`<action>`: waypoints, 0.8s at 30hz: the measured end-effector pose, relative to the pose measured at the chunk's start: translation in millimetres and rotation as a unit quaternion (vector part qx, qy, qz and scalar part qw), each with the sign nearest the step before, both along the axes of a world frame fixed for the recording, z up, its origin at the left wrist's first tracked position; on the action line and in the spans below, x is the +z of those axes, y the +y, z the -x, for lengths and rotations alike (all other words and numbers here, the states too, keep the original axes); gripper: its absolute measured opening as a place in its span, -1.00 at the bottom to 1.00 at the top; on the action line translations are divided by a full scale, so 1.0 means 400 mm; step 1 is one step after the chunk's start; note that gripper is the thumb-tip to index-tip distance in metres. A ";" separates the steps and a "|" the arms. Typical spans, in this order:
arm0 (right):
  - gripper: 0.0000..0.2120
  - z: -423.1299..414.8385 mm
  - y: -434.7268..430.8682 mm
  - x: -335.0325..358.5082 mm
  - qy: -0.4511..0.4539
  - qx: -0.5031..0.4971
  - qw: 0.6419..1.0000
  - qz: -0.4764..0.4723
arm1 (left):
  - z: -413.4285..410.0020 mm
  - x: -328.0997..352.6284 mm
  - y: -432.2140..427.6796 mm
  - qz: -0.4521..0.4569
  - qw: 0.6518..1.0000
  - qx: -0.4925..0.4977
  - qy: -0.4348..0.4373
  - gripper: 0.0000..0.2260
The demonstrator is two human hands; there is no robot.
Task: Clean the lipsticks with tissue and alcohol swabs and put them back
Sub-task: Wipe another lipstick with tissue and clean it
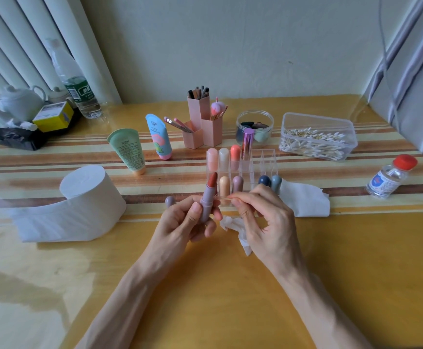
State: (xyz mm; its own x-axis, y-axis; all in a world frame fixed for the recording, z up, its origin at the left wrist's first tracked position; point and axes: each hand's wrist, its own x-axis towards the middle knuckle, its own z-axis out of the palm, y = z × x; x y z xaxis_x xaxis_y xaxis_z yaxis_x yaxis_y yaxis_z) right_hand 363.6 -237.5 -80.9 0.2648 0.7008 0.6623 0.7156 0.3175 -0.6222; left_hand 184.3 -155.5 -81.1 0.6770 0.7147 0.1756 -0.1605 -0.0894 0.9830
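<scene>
- The lipstick (206, 197) is cased in mauve; its bullet is coloured brick red.
- The table (205, 285) is coloured honey yellow and striped in brown and cream.
- The roll (87, 195) and tissue (233, 222) are seen as white.
- The holders (211, 132) are coloured pink.
- The small bottle (388, 178) is capped in red.

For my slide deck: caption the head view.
Left hand holds an uncapped lipstick; right hand pinches a swab beside it.

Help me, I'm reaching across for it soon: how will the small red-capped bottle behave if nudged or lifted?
The red-capped bottle looks small, so probably light. It stands on a narrow base on the glossy table, so a sideways nudge may tip or slide it. Its round body would likely roll if toppled.
</scene>
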 end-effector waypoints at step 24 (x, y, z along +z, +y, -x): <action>-0.89 -0.022 0.007 -0.002 0.053 -0.140 0.989 -0.020 | -0.018 0.035 0.160 -0.135 0.936 0.281 0.162 -0.89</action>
State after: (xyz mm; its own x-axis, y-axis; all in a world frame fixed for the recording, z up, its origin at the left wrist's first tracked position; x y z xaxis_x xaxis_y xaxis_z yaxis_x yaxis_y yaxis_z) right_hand 372.3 -234.8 -81.8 0.5139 0.5643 0.6462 0.7102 0.1427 -0.6894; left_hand 191.4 -91.3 -67.3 0.2566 0.9331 0.2520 0.2899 -0.3230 0.9009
